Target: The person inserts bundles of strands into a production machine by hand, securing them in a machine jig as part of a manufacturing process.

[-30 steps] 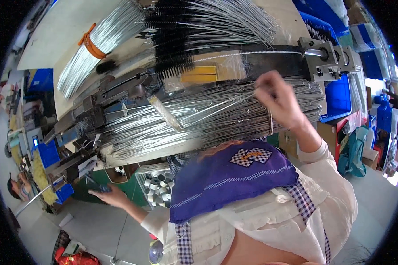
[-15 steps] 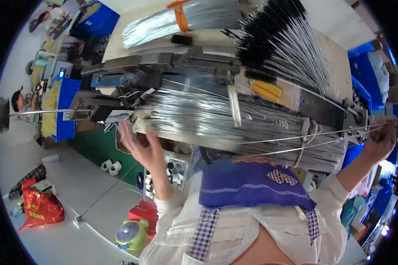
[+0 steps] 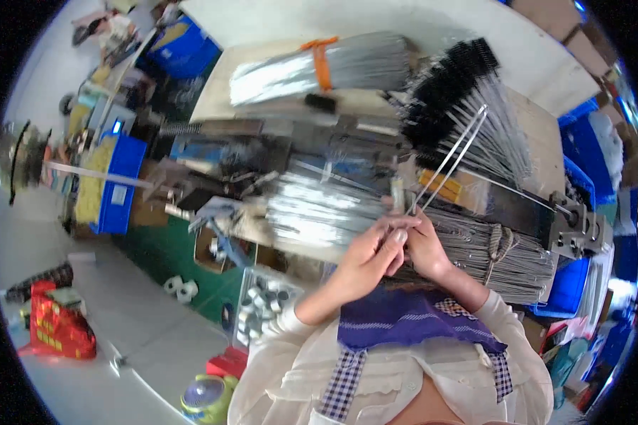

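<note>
In front of my apron my two hands meet. A thin silvery wire (image 3: 448,164), folded into a narrow hairpin, slants up and right from them, its bend at the far end. My right hand (image 3: 429,253) is closed round the wire's lower part. Pressed against it, my left hand (image 3: 367,263) has its fingers together at the same spot; its exact grip is partly hidden. Just beyond lies a pile of loose straight wires (image 3: 322,212). On the right sits a bundle of folded wires (image 3: 464,244), tied with a cord (image 3: 502,243).
A bench-top metal device (image 3: 578,227) stands at the right. Black-bristled brushes with wire stems (image 3: 446,92) fan out at the back, beside a wire bundle with an orange tie (image 3: 361,65). Blue bins (image 3: 124,188) flank the bench. Left of my apron is a tray of small cylinders (image 3: 262,304).
My right hand has come in from the far right with the wire. My left hand, open near the left-hand machine before, has joined it. The view has shifted somewhat.
</note>
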`<state>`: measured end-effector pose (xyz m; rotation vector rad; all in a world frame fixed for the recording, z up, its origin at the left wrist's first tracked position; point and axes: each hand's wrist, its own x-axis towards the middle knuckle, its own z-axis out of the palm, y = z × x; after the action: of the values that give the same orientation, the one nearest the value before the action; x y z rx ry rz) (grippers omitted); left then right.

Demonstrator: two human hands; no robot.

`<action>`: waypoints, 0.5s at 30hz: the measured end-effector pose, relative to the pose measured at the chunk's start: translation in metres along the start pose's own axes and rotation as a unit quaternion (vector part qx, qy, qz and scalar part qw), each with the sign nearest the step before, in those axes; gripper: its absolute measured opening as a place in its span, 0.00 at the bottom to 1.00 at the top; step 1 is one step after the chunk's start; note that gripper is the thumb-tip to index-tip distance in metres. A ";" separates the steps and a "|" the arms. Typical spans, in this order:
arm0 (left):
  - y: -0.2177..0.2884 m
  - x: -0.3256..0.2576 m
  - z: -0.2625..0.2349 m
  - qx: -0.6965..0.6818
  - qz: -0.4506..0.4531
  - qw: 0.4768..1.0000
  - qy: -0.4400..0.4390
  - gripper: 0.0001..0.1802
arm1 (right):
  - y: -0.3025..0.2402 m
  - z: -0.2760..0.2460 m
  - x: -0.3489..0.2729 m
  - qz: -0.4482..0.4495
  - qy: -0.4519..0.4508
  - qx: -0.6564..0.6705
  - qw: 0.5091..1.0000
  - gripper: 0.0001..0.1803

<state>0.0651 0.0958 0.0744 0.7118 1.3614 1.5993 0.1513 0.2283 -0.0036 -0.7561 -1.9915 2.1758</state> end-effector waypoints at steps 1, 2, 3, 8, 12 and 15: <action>0.001 0.001 -0.002 0.001 0.005 1.000 -0.024 0.17 | -0.012 0.000 0.001 0.090 -0.047 0.127 0.987 0.19; 0.003 -0.006 -0.010 0.012 0.010 1.000 0.026 0.18 | -0.021 0.003 -0.003 0.031 -0.018 0.007 0.999 0.21; 0.004 -0.009 -0.025 0.026 0.017 0.997 0.065 0.19 | -0.029 0.003 -0.006 -0.025 0.024 -0.112 0.993 0.22; 0.013 -0.063 -0.094 0.082 0.125 0.913 0.380 0.15 | -0.087 -0.003 -0.011 -0.361 0.063 -0.316 0.875 0.24; 0.073 -0.052 -0.070 0.228 0.294 0.888 0.270 0.19 | -0.115 0.036 0.025 -0.417 -0.033 -0.530 0.738 0.24; 0.099 -0.016 -0.008 0.497 0.320 0.772 0.235 0.18 | -0.106 0.015 0.039 -0.432 -0.025 -0.461 0.775 0.21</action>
<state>0.0390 0.0779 0.1700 1.6080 2.6099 1.4972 0.0838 0.2450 0.0865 0.2368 -2.6170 0.6568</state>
